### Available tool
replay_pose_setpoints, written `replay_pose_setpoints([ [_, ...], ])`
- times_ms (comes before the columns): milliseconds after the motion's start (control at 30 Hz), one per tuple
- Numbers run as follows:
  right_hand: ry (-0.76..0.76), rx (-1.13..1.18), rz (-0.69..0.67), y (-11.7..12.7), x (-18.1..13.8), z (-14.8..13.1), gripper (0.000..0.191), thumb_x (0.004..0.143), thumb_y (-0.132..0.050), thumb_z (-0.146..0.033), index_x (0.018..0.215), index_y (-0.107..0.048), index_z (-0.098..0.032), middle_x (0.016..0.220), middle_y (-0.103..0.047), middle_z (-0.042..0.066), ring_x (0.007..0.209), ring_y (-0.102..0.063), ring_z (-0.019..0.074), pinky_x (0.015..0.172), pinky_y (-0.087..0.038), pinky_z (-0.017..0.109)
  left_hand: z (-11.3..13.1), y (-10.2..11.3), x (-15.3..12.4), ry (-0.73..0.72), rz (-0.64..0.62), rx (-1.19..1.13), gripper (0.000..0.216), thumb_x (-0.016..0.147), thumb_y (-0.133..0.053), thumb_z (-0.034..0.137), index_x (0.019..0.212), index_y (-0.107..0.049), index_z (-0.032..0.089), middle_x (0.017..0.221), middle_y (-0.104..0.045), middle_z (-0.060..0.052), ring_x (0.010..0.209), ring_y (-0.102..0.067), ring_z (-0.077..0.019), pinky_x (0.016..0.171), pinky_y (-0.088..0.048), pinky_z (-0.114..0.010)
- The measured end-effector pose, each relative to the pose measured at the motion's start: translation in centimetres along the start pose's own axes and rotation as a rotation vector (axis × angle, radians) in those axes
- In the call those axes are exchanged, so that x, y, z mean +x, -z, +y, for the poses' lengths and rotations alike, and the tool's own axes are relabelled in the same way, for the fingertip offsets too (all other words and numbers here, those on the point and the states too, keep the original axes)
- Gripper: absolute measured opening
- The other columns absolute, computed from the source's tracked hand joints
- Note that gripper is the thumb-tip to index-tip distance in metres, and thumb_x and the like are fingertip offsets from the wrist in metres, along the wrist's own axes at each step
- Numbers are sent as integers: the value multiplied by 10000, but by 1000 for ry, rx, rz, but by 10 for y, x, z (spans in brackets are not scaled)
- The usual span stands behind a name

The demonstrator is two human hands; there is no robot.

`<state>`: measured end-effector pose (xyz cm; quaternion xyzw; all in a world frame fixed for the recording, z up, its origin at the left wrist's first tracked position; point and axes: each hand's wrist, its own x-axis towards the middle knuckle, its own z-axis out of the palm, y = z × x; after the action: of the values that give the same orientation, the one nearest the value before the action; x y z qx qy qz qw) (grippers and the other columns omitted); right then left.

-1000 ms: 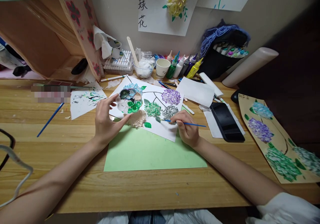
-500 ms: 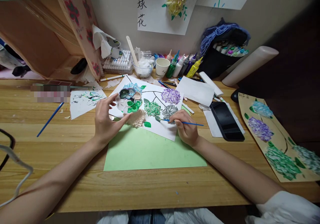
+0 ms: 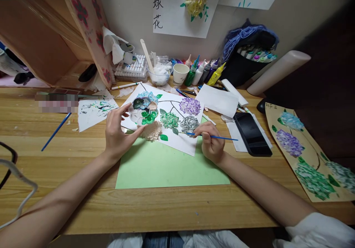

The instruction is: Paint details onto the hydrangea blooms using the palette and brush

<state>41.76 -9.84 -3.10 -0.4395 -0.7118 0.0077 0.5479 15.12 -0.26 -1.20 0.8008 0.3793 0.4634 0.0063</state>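
Clearly, the left hand [image 3: 118,130] grips the round, scalloped plastic palette [image 3: 136,117], smeared with green, black and beige paint, its thumb and fingers spread around the near edge. It tilts over the white sheet of painted, textured flowers [image 3: 181,144], which lies partly on a larger light-green sheet [image 3: 172,172]. Between thumb and fingers, the right hand [image 3: 212,140] pinches a slender blue-handled paintbrush [image 3: 230,139], its tip just beside a dark green painted leaf [image 3: 175,131]; whether they touch, I cannot tell. A black smartphone [image 3: 252,134] rests right of that hand.
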Motion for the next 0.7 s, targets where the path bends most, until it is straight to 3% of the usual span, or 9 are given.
replay_pose_setpoints([
  [167, -3, -17, -77, 0, 2, -1, 248, 986, -359, -245, 830, -552, -225, 683, -603, 26, 703, -554, 176, 636, -457, 329, 0, 1, 1, -4, -5, 8, 697, 681, -799, 345, 1288, -491, 194, 1000, -607, -68, 822, -538, -194, 761, -471, -346],
  [700, 3, 0, -49, 1, 1, -1, 310, 986, -343, -277, 769, -559, -228, 656, -600, 18, 656, -547, 176, 604, -441, 324, 1, 1, 0, 15, -13, 9, 662, 708, -772, 350, 1288, -486, 209, 1003, -604, -63, 826, -544, -192, 766, -478, -347],
])
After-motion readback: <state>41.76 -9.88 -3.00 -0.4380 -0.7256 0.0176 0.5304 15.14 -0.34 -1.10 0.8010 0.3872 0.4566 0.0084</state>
